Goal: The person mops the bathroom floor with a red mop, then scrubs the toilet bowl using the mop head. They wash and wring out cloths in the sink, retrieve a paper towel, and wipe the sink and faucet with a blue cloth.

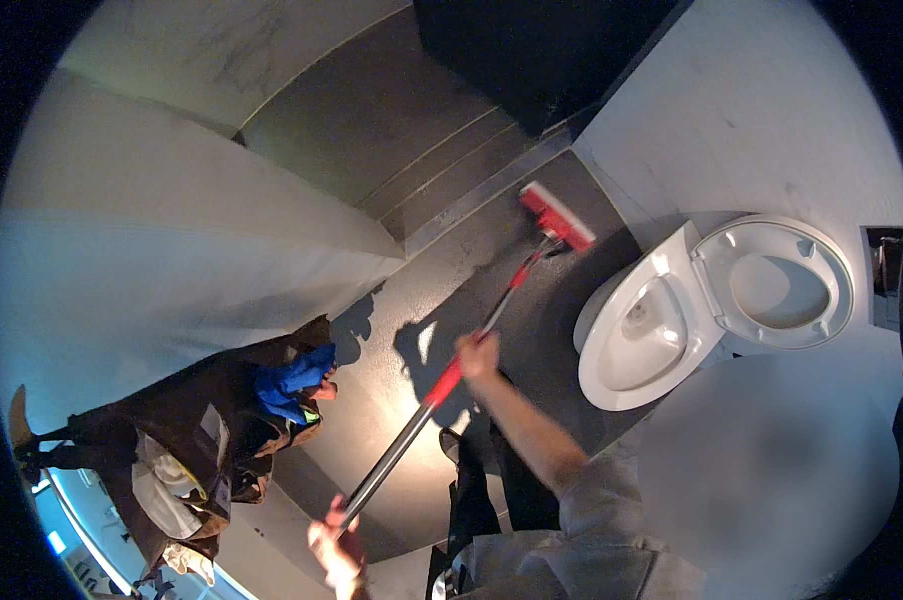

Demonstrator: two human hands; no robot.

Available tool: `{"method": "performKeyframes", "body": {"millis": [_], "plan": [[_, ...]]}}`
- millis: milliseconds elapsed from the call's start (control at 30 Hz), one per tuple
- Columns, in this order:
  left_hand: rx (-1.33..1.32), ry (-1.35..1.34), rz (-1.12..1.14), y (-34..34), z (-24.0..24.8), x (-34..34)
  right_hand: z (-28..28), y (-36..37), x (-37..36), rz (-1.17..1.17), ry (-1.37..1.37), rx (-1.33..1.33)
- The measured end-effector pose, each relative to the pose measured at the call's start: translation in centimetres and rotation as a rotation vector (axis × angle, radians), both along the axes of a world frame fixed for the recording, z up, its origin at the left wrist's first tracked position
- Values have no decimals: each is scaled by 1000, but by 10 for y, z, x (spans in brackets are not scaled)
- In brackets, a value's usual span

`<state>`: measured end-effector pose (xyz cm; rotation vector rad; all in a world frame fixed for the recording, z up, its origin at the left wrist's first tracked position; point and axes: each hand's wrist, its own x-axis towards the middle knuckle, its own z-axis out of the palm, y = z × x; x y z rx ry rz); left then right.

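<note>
A long-handled floor scrub brush (401,440) slants across the middle of the view. It has a red and grey pole and a red head with pale edges, slightly blurred. My left hand (336,548) grips the pole's lower end near the bottom edge. Farther up, my right hand (478,355) is closed around the pole just above its red grip section. The brush head is on or just above the dark tiled floor (561,310); which of the two cannot be told. Both hands are bare.
To the right stands a white toilet (626,350) with its seat (781,285) raised. A dark hanging bag (191,420) at left holds cloths, one of them a blue cloth (296,382). A pale wall (201,270) and a raised floor edge (486,190) bound the far side. Wet patches shine.
</note>
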<state>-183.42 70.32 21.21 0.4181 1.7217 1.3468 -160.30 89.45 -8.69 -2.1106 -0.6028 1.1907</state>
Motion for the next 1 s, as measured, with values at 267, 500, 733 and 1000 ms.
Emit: {"method": "performKeyframes", "body": {"millis": [267,500,733,1000], "plan": [[309,87,-296,45,-30,78,-35,50,72,-235,429,2],[257,444,36,-51,196,-51,149,-115,-188,-31,890,-207],[432,467,488,-119,220,-108,166,-173,-236,185,817,-377],[79,336,1,-71,91,-13,46,-98,-59,-409,789,411]]}}
